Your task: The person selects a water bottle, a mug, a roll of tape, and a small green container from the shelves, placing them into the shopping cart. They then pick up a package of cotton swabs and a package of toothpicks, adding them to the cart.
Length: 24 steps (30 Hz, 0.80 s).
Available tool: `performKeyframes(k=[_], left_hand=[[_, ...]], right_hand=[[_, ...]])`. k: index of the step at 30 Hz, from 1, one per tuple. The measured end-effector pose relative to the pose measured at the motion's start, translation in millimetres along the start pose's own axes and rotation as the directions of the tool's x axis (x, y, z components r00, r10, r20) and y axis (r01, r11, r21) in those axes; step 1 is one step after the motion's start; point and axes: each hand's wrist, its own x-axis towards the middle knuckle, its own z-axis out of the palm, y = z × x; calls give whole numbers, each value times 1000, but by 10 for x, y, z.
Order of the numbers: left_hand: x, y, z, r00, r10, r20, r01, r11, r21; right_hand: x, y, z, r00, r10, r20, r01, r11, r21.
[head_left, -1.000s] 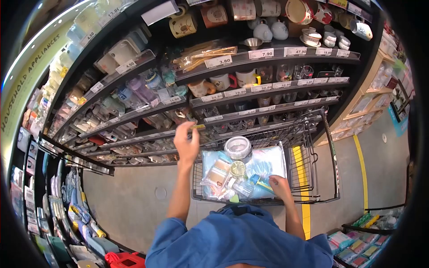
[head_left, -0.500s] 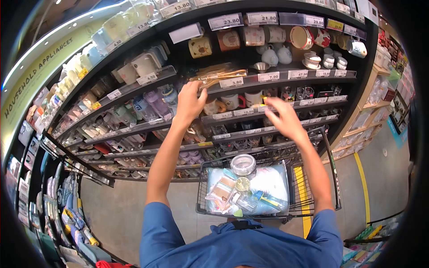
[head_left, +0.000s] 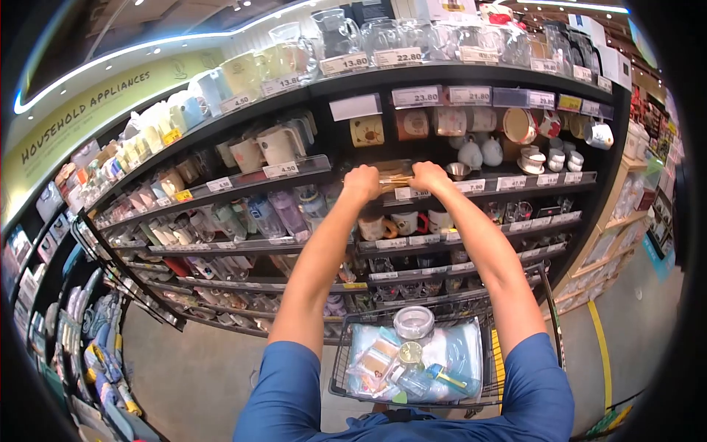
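Note:
Both my hands reach out to a shelf at mid height. My left hand is closed at the left end of a clear packet of thin golden-brown sticks. At the other end, my right hand has its fingers closed around the packet too. The packet lies level just above the shelf edge; its exact contents are hard to make out. A small metal bowl stands right of my right hand. Below the hands, mugs sit on the lower shelf.
A black wire cart stands in front of me. In it are a pale blue wrapped bundle, a round clear container and small packets. Glass jugs line the top shelf. Textiles hang at the left.
My right hand has moved up and left from open air to the packet and closed on it. My left hand has gripped the packet's left end. The view has tilted upward.

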Motion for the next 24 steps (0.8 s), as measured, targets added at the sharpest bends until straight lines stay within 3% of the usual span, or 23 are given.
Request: performKeyframes(k=[2, 6, 8, 12, 13, 15, 16, 18, 20, 22, 24], left_hand=[[26, -68, -3, 1000, 12, 4, -12, 1000, 17], [-1, -112, -107, 982, 187, 0, -185, 971, 150], [44, -201, -97, 931, 357, -74, -316, 893, 321], [16, -337, -75, 909, 416, 17, -388, 831, 399], [-4, -339, -80, 908, 418, 21, -391, 830, 397], [-59, -330, -95, 953, 263, 148, -296, 914, 279], [-92, -334, -94, 952, 265, 155, -300, 914, 275], [-295, -280, -214, 942, 329, -61, -303, 916, 261], [-634, -219, -290, 933, 348, -93, -326, 925, 194], [-1182, -183, -252, 776, 387, -498, -512, 848, -139], [-1769, -231, 42, 815, 269, -514, -494, 786, -371]], right_hand=[[21, 0, 32, 1000, 4, -9, -3, 1000, 28], [28, 111, 148, 994, -43, -103, 49, 997, 52], [26, 187, 180, 961, -188, -204, 205, 977, 65], [83, 210, 207, 963, -265, -56, 268, 962, 59], [67, 210, 212, 951, -296, -90, 303, 951, 66], [73, 199, 182, 952, -288, -105, 296, 952, 76], [60, 202, 187, 951, -283, -121, 294, 952, 81], [-110, 179, 127, 943, -252, -217, 278, 956, 97], [-370, 234, 134, 830, -328, -452, 400, 914, 72], [-875, 287, 68, 727, -380, -571, 522, 847, 101], [-1583, 422, 118, 767, -282, -577, 521, 797, 304]])
